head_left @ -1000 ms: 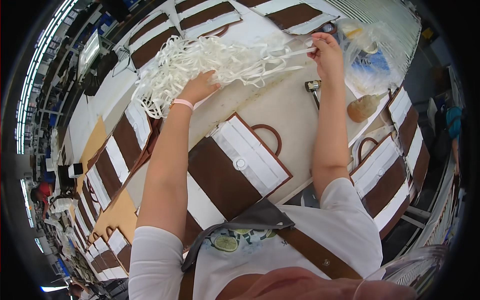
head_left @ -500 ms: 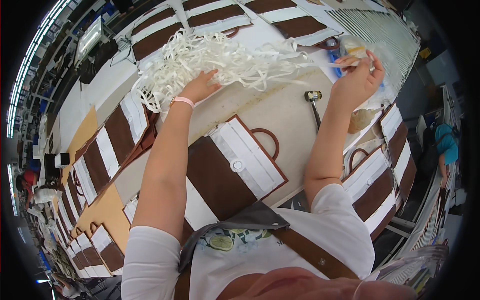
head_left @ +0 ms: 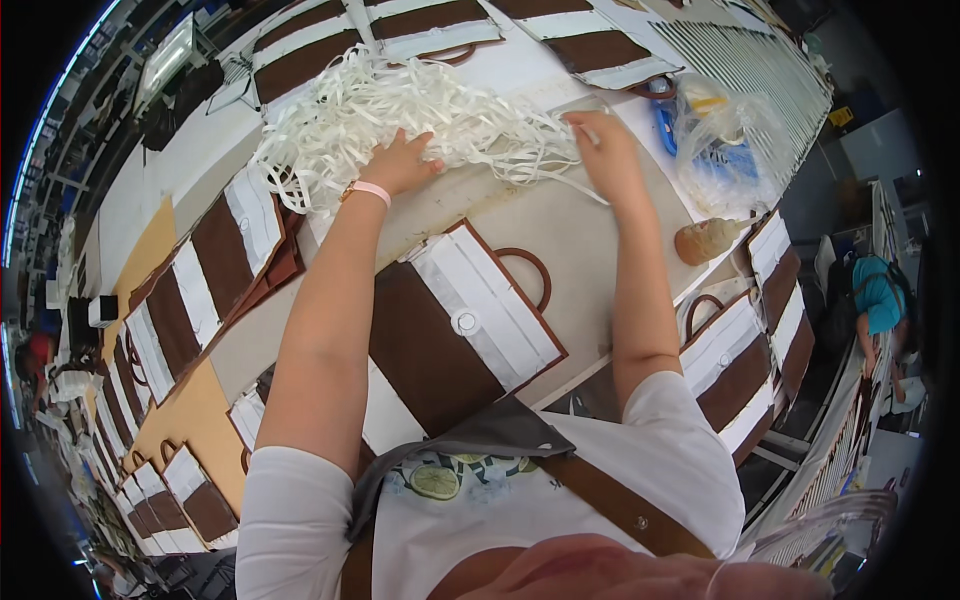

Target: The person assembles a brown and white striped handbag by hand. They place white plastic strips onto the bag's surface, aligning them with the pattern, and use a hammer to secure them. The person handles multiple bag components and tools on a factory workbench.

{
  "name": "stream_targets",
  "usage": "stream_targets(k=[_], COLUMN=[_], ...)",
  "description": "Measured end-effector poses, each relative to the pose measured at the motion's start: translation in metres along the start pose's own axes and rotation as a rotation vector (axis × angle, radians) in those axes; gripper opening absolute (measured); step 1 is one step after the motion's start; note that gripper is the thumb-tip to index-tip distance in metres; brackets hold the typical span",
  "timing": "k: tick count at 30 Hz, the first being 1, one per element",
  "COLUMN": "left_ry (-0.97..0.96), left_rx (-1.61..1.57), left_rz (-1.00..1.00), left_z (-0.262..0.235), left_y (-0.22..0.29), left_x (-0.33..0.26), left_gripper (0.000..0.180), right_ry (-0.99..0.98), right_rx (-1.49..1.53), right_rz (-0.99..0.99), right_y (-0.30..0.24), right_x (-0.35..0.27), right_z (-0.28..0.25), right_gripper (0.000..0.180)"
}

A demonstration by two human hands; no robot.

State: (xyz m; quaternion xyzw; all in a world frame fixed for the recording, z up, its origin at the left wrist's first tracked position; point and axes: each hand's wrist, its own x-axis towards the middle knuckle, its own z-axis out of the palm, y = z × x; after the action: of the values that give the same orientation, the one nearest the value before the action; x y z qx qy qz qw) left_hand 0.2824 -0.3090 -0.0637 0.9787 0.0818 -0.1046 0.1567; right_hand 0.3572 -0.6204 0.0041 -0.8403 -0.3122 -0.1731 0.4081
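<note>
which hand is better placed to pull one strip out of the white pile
Probably the right hand: it pinches a strip at the pile's loose edge. The left hand lies pressed on the tangle.

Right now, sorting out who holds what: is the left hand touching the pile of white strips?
Touching. The head view shows the left hand pressed onto the pile of white strips.

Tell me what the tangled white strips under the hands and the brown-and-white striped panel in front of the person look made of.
Tangled white strips: thin flat tape, likely paper or soft plastic; they curl, kink and heap loosely, matte.
Brown-and-white striped panel: seemingly fabric or faux leather; it lies flat with a piped brown edge, a round metal-looking snap and a brown loop handle.
</note>
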Motion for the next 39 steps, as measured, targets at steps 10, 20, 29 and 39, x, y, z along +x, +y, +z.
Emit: stream_targets(k=[10,20,29,39], left_ry=[0.032,-0.009,-0.025,-0.001], left_rx=[0.017,0.012,0.01,0.045], left_rz=[-0.004,-0.026,-0.045,-0.223], left_z=[0.007,0.004,0.003,-0.019], left_y=[-0.001,-0.001,0.006,0.039], left_x=[0.002,0.007,0.007,-0.021], left_gripper=[0.068,0.066,0.067,0.06], right_ry=[-0.184,0.1,0.481,0.207], right_rx=[-0.219,1.09,1.272,1.324], right_rz=[-0.017,0.556,0.434,-0.051], right_y=[0.045,0.069,0.083,-0.045], right_x=[-0.016,-0.027,-0.043,-0.094], right_z=[0.011,-0.071,-0.158,-0.306], right_gripper=[0.024,0.038,0.057,0.05])
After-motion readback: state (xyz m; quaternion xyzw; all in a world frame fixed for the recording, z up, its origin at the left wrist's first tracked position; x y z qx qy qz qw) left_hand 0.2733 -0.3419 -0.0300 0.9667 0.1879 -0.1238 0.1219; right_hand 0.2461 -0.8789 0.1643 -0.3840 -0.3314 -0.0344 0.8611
